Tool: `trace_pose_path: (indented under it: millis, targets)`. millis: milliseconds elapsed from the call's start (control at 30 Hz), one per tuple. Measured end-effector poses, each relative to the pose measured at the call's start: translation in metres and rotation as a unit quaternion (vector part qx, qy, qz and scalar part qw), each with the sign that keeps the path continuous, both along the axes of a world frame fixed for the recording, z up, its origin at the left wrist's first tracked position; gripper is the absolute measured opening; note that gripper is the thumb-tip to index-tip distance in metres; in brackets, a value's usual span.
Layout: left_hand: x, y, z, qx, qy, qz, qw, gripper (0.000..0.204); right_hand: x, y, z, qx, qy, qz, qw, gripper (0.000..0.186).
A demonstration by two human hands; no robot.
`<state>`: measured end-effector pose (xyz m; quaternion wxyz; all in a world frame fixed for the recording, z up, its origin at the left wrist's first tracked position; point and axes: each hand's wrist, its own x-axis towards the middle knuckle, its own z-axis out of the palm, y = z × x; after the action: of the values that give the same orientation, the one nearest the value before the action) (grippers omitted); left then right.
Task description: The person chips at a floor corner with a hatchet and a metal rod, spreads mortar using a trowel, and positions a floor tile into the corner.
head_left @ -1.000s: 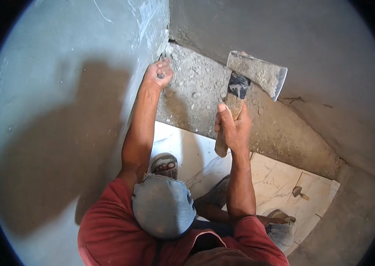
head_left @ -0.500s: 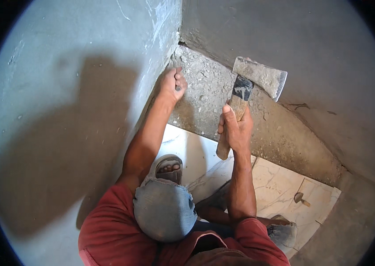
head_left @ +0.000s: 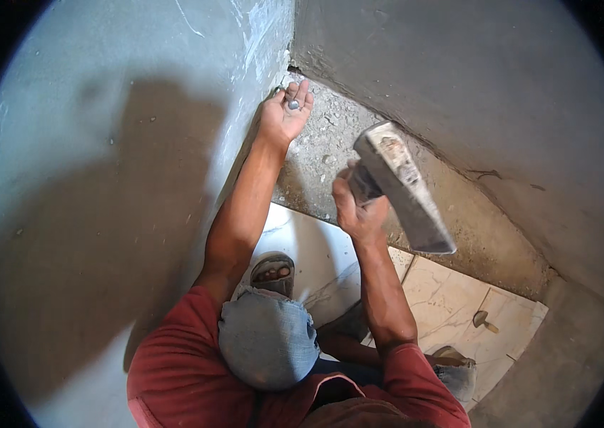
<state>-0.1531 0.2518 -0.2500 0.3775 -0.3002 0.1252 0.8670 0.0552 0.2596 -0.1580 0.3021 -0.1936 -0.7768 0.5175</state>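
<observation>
My left hand (head_left: 286, 116) is at the foot of the left wall, close to the far corner. A metal chisel (head_left: 293, 105) lies in its grip, seen almost end-on, so that mainly the round butt shows; its tip is hidden behind the fingers. Some of those fingers are partly straightened. To the right, my right hand (head_left: 363, 212) is closed around the handle of an axe (head_left: 410, 187). Its broad steel head is raised over the rubble, blunt back end toward the left hand and blade toward the lower right. The head hides most of the handle.
Broken mortar and rubble (head_left: 334, 125) cover the strip along the far wall (head_left: 459, 64). Marbled white tiles (head_left: 437, 285) lie nearer, with a small trowel (head_left: 484, 320) on them. The left wall (head_left: 173, 64) rises beside my left arm. My sandalled foot (head_left: 272, 274) rests on the tiles.
The axe has swung up and turned, its head now nearer to me with the blade pointing down and right. The chisel has tilted end-on, and my left fingers have loosened.
</observation>
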Motion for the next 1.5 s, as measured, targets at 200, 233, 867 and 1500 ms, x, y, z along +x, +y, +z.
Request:
trace_pose_path:
  millis: [200,233,867,1500]
  targets:
    - [-0.009,-0.002,0.002,-0.029,0.084,-0.040,0.995,0.032,-0.049,0.025,-0.040,0.126,-0.245,0.015,0.961,0.025]
    - [-0.011,-0.005,-0.013,-0.044,0.096,-0.040,0.994,0.032,-0.048,0.022,-0.034,0.118,-0.308,0.028,0.944,0.026]
    - [0.035,-0.041,-0.045,-0.369,0.361,-0.312,0.798,0.024,0.031,0.066,-0.001,-0.080,-0.264,-0.107,0.955,0.036]
    - [0.076,0.001,-0.027,-0.217,0.115,-0.311,0.918,0.018,0.032,0.057,0.036,-0.176,-0.167,-0.093,0.966,0.030]
